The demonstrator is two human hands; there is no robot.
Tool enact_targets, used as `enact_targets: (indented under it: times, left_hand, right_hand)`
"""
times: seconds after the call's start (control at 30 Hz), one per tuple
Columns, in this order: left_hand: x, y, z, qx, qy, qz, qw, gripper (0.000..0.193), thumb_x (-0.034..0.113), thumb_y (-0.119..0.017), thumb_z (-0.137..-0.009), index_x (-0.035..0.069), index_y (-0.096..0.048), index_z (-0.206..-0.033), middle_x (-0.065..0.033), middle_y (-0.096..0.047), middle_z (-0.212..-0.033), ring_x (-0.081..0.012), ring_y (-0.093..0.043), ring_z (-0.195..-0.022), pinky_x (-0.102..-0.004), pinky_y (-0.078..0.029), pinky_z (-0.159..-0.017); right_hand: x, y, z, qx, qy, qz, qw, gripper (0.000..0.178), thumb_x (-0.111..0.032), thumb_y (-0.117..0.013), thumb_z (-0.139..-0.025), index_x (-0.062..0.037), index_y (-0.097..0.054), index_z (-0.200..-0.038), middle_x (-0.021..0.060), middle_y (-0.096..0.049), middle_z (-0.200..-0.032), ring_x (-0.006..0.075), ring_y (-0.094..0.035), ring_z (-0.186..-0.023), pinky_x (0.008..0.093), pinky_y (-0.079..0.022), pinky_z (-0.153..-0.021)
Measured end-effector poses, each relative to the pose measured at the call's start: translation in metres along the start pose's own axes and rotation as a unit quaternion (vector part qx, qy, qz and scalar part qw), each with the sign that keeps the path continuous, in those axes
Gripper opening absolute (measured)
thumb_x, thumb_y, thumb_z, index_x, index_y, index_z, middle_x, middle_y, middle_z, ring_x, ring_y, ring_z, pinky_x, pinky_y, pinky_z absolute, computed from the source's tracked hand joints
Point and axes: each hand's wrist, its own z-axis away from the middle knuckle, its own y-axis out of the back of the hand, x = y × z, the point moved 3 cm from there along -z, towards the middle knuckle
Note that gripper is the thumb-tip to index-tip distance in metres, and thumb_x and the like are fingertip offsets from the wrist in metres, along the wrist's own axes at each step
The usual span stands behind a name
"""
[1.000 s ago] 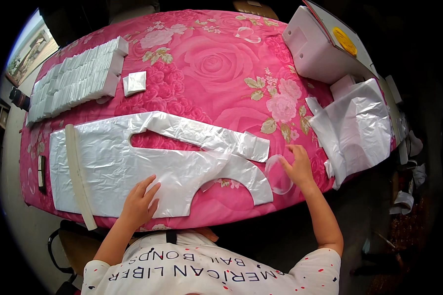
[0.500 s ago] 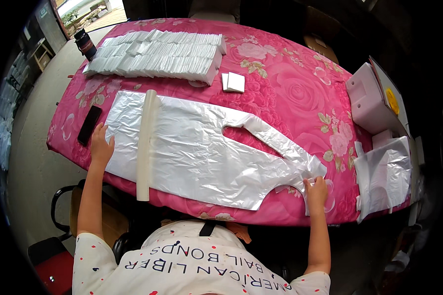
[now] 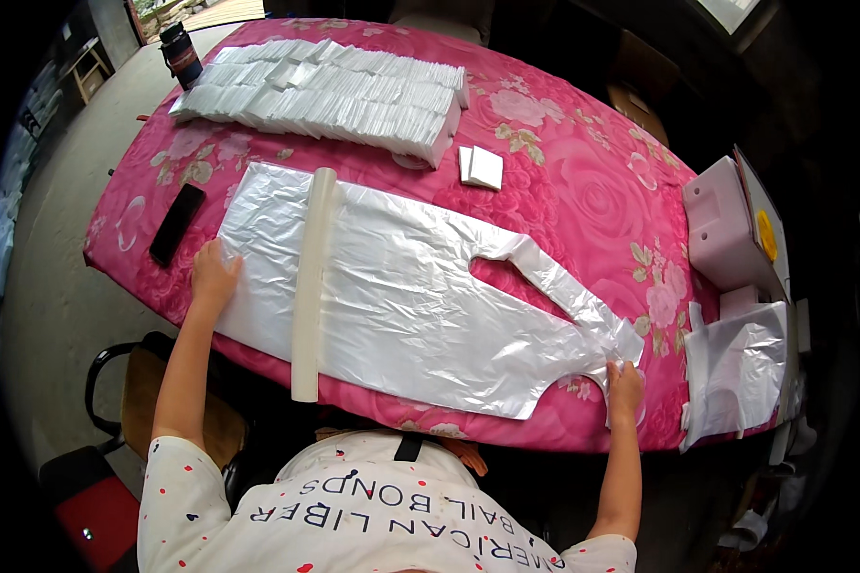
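Observation:
A shiny white plastic apron [image 3: 430,306] lies spread across the table, its straps with cut-out openings at the right end. My right hand [image 3: 625,390] is closed on the strap end near the table's front edge. At the apron's left edge rests my left hand [image 3: 216,275], fingers and thumb apart; its fingertips touch the plastic. A long pale bar [image 3: 309,286] lies across the apron closer to my left hand, one end jutting past the table's near edge. Just beyond my left hand sits a black phone [image 3: 176,225].
Rows of folded white packets [image 3: 325,95] stand at the far left beside a dark bottle [image 3: 181,57]. Two folded white squares [image 3: 482,168] lie mid-table. On the right are a white foam box [image 3: 721,215] and more plastic sheets [image 3: 736,368]. A chair [image 3: 143,392] stands by the left edge.
The view has shifted slightly. My left hand has moved right, away from the phone and onto the apron's left edge. My right hand still holds the strap end.

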Motion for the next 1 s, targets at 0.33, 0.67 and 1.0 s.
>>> enact_targets:
  times: [0.33, 0.67, 1.0]
  left_hand:
    - [0.09, -0.002, 0.059, -0.087, -0.065, 0.017, 0.994, 0.068, 0.03, -0.066, -0.075, -0.003, -0.038, -0.127, -0.0197, -0.041, -0.128, -0.0348, -0.038, -0.118, -0.0422, -0.033, -0.098]
    - [0.177, -0.003, 0.047, -0.015, -0.201, 0.081, 0.976, 0.057, 0.023, -0.066, -0.075, 0.0, -0.044, -0.123, -0.0174, -0.043, -0.125, -0.0352, -0.04, -0.114, -0.043, -0.035, -0.095]
    - [0.278, -0.065, -0.077, -0.032, -0.262, 0.247, 0.932, 0.025, 0.014, -0.067, -0.073, 0.005, -0.062, -0.096, -0.0103, -0.058, -0.092, -0.0284, -0.056, -0.091, -0.0366, -0.046, -0.078]
  right_hand:
    - [0.096, 0.007, -0.04, 0.011, -0.081, 0.117, 0.99, 0.041, -0.043, -0.058, -0.08, -0.0028, -0.056, -0.085, 0.0189, -0.062, -0.079, 0.0386, -0.059, -0.074, 0.0469, -0.044, -0.063]
    - [0.151, 0.011, -0.072, 0.098, -0.117, 0.219, 0.964, 0.034, -0.028, -0.064, -0.076, -0.0033, -0.055, -0.097, 0.0171, -0.06, -0.096, 0.0372, -0.056, -0.09, 0.0445, -0.044, -0.077]
    - [-0.006, 0.017, -0.15, 0.104, 0.157, -0.051, 0.981, 0.033, -0.016, -0.07, -0.071, -0.0001, -0.057, -0.096, 0.0149, -0.057, -0.094, 0.0312, -0.053, -0.095, 0.039, -0.041, -0.083]
